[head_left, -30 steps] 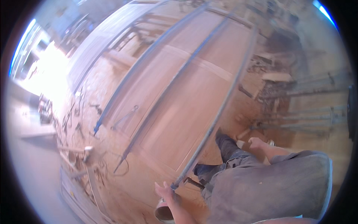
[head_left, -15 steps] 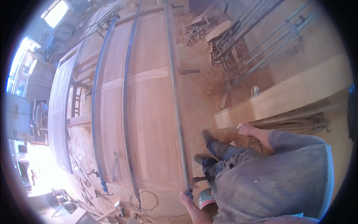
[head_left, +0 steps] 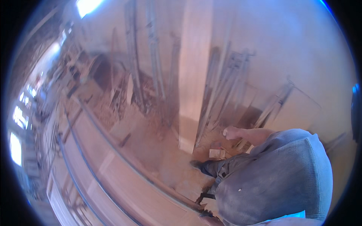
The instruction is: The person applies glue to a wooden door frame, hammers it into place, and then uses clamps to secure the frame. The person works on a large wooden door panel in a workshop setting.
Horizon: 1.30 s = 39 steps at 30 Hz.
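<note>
My right hand [head_left: 231, 132] hangs over the wood scraps with its fingers curled; whether it holds anything small does not show. Low in the view, my left hand [head_left: 213, 221] is smeared and mostly cut off by the lower edge, beside the dark end of a long bar clamp [head_left: 151, 180]. That clamp lies along the near edge of a large panelled wooden door [head_left: 113, 169]. A second bar clamp [head_left: 88, 165] crosses the door's middle, with another near its far side. A wide pale board [head_left: 194, 67] stands upright ahead of my right hand, its lower end by my shoe.
Several metal bar clamps [head_left: 230, 71] lean against the wall. A small wood block [head_left: 217, 153] and offcuts lie near my feet. Sawdust and scrap wood [head_left: 120, 94] are piled by the wall. Another pale panel [head_left: 58, 205] stands beyond the door.
My view has swung toward the wall, so the door now sits lower left and the pale board appears upright. My left hand has slipped almost out of view.
</note>
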Available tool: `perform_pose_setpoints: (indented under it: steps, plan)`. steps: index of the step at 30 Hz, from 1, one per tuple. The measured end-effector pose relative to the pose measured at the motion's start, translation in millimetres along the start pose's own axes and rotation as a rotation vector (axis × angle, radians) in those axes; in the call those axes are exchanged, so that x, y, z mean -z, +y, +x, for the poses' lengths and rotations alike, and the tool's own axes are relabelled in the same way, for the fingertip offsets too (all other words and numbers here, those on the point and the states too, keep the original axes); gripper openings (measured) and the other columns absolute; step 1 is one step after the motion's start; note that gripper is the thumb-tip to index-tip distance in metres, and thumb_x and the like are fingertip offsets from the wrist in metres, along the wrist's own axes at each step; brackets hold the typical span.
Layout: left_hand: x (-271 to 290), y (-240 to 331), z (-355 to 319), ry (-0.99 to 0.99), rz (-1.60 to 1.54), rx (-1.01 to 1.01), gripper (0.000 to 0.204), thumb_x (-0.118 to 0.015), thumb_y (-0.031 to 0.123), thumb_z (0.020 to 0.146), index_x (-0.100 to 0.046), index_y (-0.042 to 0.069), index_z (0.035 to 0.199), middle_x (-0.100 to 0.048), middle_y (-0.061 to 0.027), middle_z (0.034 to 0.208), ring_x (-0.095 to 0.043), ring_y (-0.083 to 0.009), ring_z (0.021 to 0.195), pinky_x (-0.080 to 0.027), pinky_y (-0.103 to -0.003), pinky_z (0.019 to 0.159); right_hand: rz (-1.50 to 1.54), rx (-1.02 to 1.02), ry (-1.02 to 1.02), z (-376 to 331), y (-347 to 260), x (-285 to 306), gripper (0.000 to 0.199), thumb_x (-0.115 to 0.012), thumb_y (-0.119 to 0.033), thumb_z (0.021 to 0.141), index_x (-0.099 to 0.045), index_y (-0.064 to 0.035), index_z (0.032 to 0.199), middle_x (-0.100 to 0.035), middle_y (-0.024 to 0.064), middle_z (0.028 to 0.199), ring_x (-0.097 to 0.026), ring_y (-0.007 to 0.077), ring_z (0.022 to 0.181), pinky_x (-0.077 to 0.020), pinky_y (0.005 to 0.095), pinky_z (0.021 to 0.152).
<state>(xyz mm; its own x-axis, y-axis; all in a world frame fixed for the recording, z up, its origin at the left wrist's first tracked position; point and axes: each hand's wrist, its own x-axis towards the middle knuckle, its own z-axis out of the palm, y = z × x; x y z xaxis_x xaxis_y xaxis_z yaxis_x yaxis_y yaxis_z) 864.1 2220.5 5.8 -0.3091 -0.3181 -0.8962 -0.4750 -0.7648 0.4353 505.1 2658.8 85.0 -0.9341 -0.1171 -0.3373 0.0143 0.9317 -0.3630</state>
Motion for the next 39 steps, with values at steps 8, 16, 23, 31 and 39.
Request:
perform_pose_setpoints:
  steps: [8,16,23,31,39]
  plan:
    - [-18.5,-12.8,-16.4,-0.162,0.328,0.137,0.040,-0.045,0.032,0.100,-0.062,-0.002,0.111,-0.066,-0.0133,0.091,-0.062,-0.0264,0.074,-0.050,-0.037,0.064,-0.415,0.088,0.419,-17.1,151.6,138.7,0.007,-0.063,-0.011,0.077,-0.066,-0.0063,0.073,-0.064,0.0127,0.065,-0.065,0.0275,0.064,-0.0480,0.0441,0.058]
    - [-197.2,49.2,12.4,-0.364,0.514,-0.002,0.038,-0.047,0.030,0.100,-0.060,-0.002,0.115,-0.065,-0.0135,0.096,-0.061,-0.0262,0.078,-0.050,-0.037,0.068,1.305,-0.171,0.874,93.0,112.4,334.7,0.006,-0.070,-0.008,0.081,-0.069,-0.0027,0.080,-0.065,0.0094,0.076,-0.060,0.0176,0.070,-0.0457,0.0327,0.060]
    - [-333.1,99.5,2.4,-0.549,0.598,-0.161,0.037,-0.049,0.028,0.100,-0.058,-0.002,0.119,-0.064,-0.0136,0.100,-0.061,-0.0261,0.082,-0.049,-0.037,0.072,0.904,-0.152,0.926,152.2,86.0,413.4,0.053,-0.073,-0.019,0.080,-0.060,0.0046,0.125,-0.070,0.0239,0.110,-0.063,0.0344,0.110,-0.0498,0.0452,0.091]
    - [-373.5,129.8,-10.4,-0.568,0.601,-0.256,0.037,-0.051,0.025,0.100,-0.056,-0.002,0.124,-0.063,-0.0138,0.105,-0.060,-0.0259,0.086,-0.049,-0.037,0.076,0.867,-0.319,1.041,186.2,108.3,399.7,0.055,-0.066,-0.023,0.089,-0.053,0.0013,0.136,-0.061,0.0290,0.131,-0.061,0.0435,0.120,-0.0500,0.0512,0.098]
    - [-435.8,177.7,-19.0,-0.630,0.611,-0.371,0.038,-0.053,0.023,0.100,-0.054,-0.002,0.128,-0.062,-0.0140,0.109,-0.059,-0.0257,0.090,-0.048,-0.037,0.080,0.513,-0.333,1.043,180.7,128.1,390.2,0.069,-0.065,-0.021,0.089,-0.039,-0.0007,0.149,-0.038,0.0305,0.154,-0.033,0.0454,0.146,-0.0346,0.0492,0.117]
